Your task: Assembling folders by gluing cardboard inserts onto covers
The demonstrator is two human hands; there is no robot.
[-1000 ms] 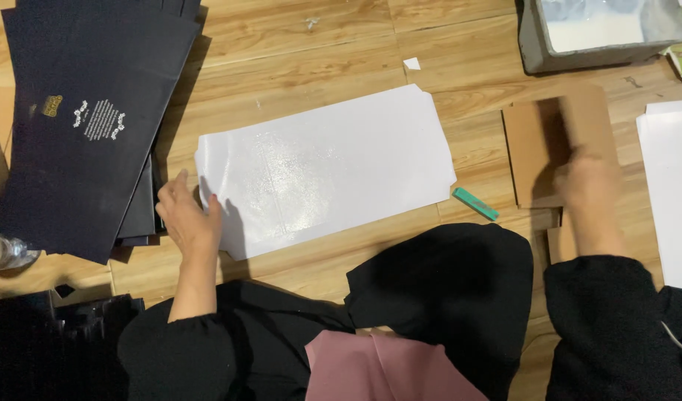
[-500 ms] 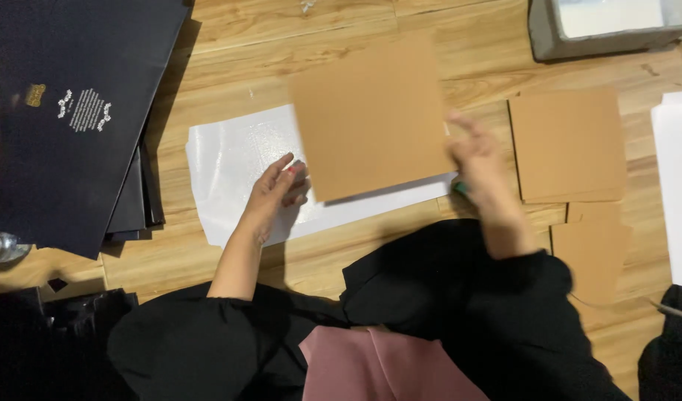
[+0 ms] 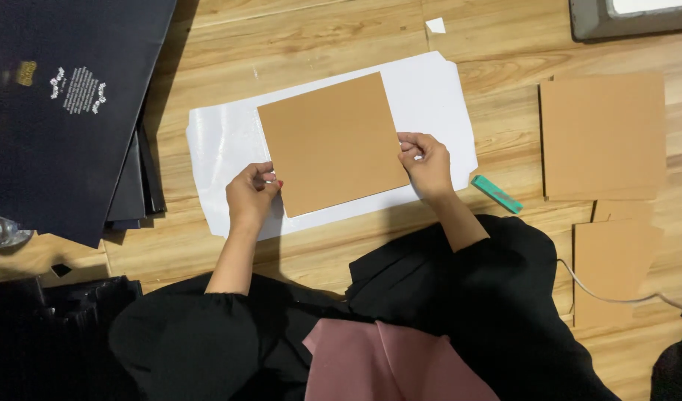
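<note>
Brown card (image 3: 330,141) pinched by left hand (image 3: 250,194) and right hand (image 3: 428,165)

matt brown cardboard square (image 3: 332,142); glossy white sheet (image 3: 230,141); grained wood floor (image 3: 296,30)

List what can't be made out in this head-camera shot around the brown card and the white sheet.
- Head view: the middle of the white sheet is hidden under the brown card.
- Whether the card lies flat or is lifted cannot be told from above.
- The left hand and right hand hide the card's edges where they pinch it.
- The grey tray is cut off by the top edge.
- The green tool is too small to identify.
</note>
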